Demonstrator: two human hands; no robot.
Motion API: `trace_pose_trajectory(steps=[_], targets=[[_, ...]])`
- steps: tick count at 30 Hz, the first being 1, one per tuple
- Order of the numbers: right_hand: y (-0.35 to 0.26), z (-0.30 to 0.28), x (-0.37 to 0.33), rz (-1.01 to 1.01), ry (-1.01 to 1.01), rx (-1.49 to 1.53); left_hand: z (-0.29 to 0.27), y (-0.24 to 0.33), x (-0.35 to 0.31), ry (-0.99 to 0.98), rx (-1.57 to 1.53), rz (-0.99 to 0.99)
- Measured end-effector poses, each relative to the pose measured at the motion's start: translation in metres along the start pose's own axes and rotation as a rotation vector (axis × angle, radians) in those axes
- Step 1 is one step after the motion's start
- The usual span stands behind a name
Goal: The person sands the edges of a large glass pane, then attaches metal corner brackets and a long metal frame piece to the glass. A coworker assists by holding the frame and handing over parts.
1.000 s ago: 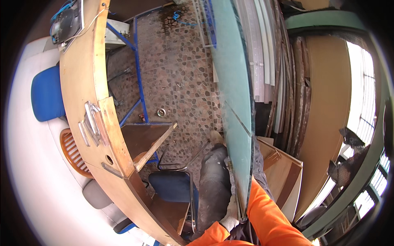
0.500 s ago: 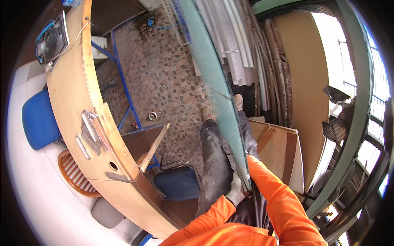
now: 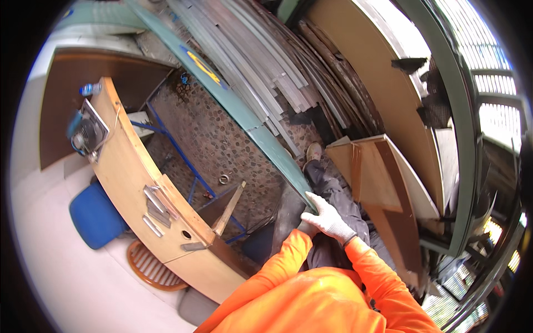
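At near end of long, flat, blue-green glassy sheet (image 3: 280,159), white-gloved right grip (image 3: 327,217) holds it; gloved left grip (image 3: 306,228) part-hidden, can't tell. Looks stiff, heavy; hold by edges.

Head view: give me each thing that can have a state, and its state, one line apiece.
Long green panel, gripped at its near end
Right hand, gloved, closed on the panel's end
Left hand, gloved, partly hidden by the right; grip unclear
Fan-like device, at the wooden counter's edge; running or not unclear
Metal strips, lying on the counter
Metal bars, lying side by side
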State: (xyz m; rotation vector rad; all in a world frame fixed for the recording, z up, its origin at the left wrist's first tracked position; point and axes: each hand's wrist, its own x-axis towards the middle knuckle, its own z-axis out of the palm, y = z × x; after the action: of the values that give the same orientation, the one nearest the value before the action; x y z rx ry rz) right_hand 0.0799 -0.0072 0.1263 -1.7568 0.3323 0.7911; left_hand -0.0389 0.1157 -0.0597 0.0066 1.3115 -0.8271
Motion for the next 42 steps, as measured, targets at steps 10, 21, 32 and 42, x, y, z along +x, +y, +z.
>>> trace_pose_trajectory(steps=[10, 21, 32, 42], targets=[[0.041, -0.004, -0.015, -0.223, 0.195, -0.075, -0.057, 0.047, 0.022, 0.047, -0.532, -0.187], [0.044, -0.015, -0.018, -0.197, 0.222, 0.052, -0.027, 0.101, 0.003, 0.201, -0.5, -0.342], [0.025, -0.005, -0.025, -0.101, 0.349, 0.066, 0.053, 0.078, -0.004, 0.09, 0.431, -0.305], [0.024, 0.002, -0.027, -0.083, 0.401, 0.043, 0.232, 0.065, -0.159, -0.088, 2.198, -0.214]])
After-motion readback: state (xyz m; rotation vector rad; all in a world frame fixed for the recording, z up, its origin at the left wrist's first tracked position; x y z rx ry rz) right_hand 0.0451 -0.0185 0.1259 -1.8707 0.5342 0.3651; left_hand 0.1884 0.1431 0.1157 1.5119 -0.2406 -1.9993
